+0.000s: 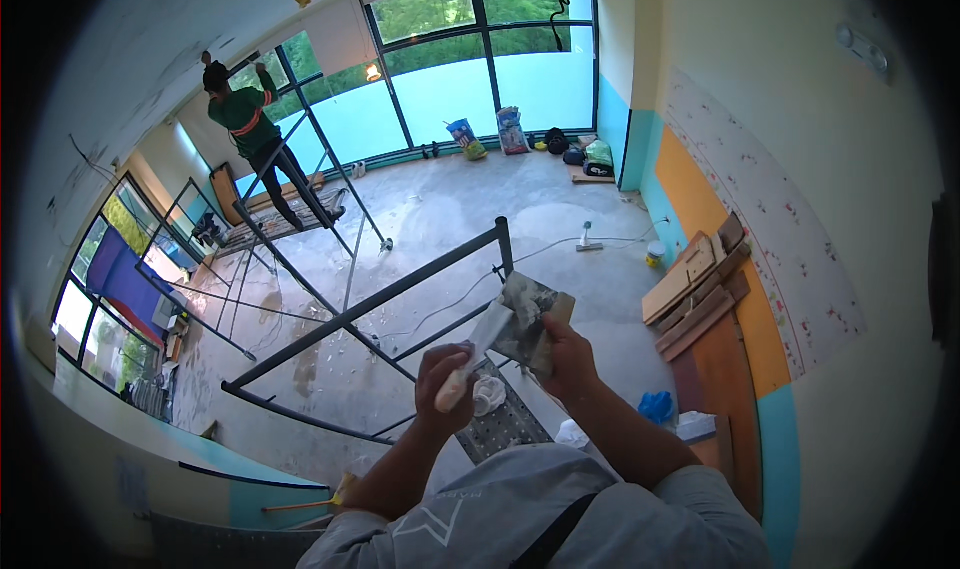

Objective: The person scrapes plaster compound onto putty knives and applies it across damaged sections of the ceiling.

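My left hand point(445, 369) is closed round the pale handle of a putty knife point(489, 331), its broad blade pointing up and to the right. In my right hand point(570, 361) is a flat steel trowel point(527, 319) smeared with grey-white putty. The knife's blade meets the left side of the trowel's plate, or overlaps it, in front of my chest. Below my hands, a crumpled white bag or wrapper point(488, 395) lies on the perforated scaffold platform point(508, 431).
A black scaffold rail point(400, 284) runs before me. On another scaffold at the far left, a person point(245, 119) reaches to the ceiling. Wooden boards point(690, 284) lean by the right wall. A blue plastic bag point(656, 407) lies lower right; sacks point(511, 131) stand under the windows.
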`<state>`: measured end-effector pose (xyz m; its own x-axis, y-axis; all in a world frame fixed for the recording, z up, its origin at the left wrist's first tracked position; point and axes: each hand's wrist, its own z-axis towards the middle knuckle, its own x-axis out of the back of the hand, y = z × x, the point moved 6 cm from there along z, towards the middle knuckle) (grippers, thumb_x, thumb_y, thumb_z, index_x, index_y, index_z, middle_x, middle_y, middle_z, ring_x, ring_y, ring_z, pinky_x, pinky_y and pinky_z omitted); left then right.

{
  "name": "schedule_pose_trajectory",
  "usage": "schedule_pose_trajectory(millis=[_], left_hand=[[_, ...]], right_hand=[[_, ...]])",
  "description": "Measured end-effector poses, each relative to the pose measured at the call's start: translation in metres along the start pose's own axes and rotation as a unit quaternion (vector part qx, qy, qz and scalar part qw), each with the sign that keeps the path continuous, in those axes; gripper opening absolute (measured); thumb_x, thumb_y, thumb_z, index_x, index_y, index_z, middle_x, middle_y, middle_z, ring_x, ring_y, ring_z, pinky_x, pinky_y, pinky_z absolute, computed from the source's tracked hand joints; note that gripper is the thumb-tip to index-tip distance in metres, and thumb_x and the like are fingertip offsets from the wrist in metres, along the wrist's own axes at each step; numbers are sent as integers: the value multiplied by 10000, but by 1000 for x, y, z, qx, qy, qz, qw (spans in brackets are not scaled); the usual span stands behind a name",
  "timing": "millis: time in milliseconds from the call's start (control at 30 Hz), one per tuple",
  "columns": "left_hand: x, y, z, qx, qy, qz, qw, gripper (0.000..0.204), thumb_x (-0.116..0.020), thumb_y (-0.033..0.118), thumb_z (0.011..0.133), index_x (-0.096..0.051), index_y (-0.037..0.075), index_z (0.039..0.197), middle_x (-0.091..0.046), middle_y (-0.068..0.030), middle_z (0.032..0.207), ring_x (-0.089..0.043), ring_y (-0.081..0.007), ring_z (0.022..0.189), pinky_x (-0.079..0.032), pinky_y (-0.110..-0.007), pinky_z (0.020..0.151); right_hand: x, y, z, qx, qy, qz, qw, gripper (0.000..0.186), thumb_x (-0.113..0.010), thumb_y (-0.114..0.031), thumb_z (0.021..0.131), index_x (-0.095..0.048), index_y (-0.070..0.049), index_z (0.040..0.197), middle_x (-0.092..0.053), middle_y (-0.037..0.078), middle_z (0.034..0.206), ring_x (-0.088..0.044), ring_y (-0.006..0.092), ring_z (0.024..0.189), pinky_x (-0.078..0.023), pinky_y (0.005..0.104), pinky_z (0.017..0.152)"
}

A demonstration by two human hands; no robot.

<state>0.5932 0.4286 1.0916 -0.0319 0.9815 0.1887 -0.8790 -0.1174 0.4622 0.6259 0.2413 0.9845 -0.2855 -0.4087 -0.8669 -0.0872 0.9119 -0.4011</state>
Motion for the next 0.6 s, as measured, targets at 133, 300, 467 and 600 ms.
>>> schedule_pose_trajectory(millis=[133, 300, 467, 600], left_hand=[[9, -18, -16, 28, -98, 105, 989, 355, -697, -42, 719, -615, 26, 1058, -606, -160, 1051, -621, -333, 948, -504, -410, 830], [52, -62, -26, 169, -63, 166, 970, 264, -696, 73, 803, -616, 17, 1048, -654, -148, 932, -644, -264, 864, -514, -354, 776], [67, -107, 2, 448, 127, -201, 862, 330, -578, 281, 947, -572, 7, 1132, -624, -94, 946, -632, -199, 834, -530, -344, 719], [44, -148, -38, 607, -76, -409, 677, 448, -563, 369, 944, -518, 32, 1236, -612, -107, 991, -629, -211, 840, -542, -345, 734]], right_hand=[[-5, -17, -7, 28, -41, -26, 998, 337, -495, -229, 981, -470, -35, 1255, -585, 116, 1110, -621, 250, 997, -530, 398, 878], [-34, -33, -24, 21, -109, 5, 994, 385, -505, -241, 976, -451, -15, 1283, -583, 130, 1156, -623, 259, 1025, -527, 393, 895], [-29, 11, -31, -161, -123, -51, 978, 374, -536, -252, 959, -521, 16, 1219, -645, 140, 1088, -668, 259, 956, -558, 403, 844], [-31, 55, -47, -280, -134, -107, 944, 351, -563, -233, 947, -539, 29, 1180, -653, 129, 1004, -684, 223, 809, -584, 360, 719]])
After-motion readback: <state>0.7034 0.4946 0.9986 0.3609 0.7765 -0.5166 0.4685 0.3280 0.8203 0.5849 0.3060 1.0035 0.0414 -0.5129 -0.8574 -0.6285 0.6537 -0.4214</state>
